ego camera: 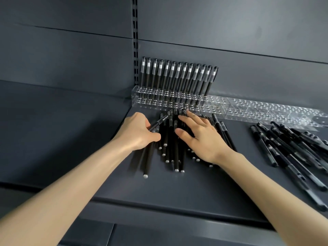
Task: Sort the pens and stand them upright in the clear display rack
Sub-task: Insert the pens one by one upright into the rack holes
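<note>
1. The left hand, just left of the frame's centre, has its fingers curled and pinches a single black pen with white lettering. The pen slants up and to the right out of the grip.
2. The right hand, just right of centre, lies flat with its fingers spread and straight, pressing on top of the pile of black pens.
3. That pile lies between and under both hands, its silver-tipped ends fanning toward the lower middle of the frame.
4. Just above the fingertips stands the clear display rack; the far ends of the pile nearly touch its front wall.
5. A row of pens stands upright in the rack's back holes, caps up.
6. To the right, further clear racks extend along the back panel.
7. At the right edge, well apart from both hands, a second heap of pens lies on the dark shelf.
</note>
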Demonstrator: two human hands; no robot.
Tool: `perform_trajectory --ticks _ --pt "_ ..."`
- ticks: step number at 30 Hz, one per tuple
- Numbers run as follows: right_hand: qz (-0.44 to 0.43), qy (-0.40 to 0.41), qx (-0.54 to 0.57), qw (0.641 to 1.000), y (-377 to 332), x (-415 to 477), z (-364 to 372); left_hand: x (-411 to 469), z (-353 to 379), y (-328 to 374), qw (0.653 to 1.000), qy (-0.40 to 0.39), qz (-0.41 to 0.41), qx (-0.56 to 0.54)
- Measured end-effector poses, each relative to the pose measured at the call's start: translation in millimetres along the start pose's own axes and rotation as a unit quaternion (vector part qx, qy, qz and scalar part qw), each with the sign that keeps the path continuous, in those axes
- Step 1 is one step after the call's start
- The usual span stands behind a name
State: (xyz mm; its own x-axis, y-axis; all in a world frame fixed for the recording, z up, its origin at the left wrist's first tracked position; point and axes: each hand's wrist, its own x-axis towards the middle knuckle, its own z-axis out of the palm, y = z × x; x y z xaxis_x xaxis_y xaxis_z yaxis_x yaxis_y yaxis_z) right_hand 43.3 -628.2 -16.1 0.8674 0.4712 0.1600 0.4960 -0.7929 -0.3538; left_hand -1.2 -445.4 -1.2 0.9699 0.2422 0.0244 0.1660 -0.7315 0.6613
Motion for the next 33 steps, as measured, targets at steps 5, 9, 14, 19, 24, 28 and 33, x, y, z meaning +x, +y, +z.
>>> perform_trajectory --ticks 5,9,14,19,24,28,33 --pt "0.001 -0.003 0.005 1.000 0.0 -0.2 -0.4 2.3 0.5 -2.3 0.999 0.014 -0.012 -0.030" --pt "0.002 0.001 0.010 1.000 0.9 -0.3 -0.3 0.3 2.8 -13.1 0.990 0.022 0.003 -0.141" --pt "0.011 0.016 0.055 0.998 3.3 1.7 -2.5 -6.3 -1.1 -1.9 0.934 -0.001 0.028 -0.356" --pt "0.030 0.098 0.257 0.961 3.0 4.0 -20.2 -2.1 -1.1 22.7 0.901 -0.066 0.108 -0.415" --pt "-0.051 0.168 0.458 0.872 8.7 15.2 -55.0 17.4 15.8 56.7 0.880 -0.134 0.154 -0.429" --pt "-0.032 0.229 0.478 0.847 31.0 29.9 -81.8 39.1 28.7 81.9 0.883 -0.128 0.176 -0.416" --pt "-0.039 0.244 0.498 0.831 62.6 45.3 -103.1 59.6 51.6 102.5 0.904 -0.099 0.184 -0.372"
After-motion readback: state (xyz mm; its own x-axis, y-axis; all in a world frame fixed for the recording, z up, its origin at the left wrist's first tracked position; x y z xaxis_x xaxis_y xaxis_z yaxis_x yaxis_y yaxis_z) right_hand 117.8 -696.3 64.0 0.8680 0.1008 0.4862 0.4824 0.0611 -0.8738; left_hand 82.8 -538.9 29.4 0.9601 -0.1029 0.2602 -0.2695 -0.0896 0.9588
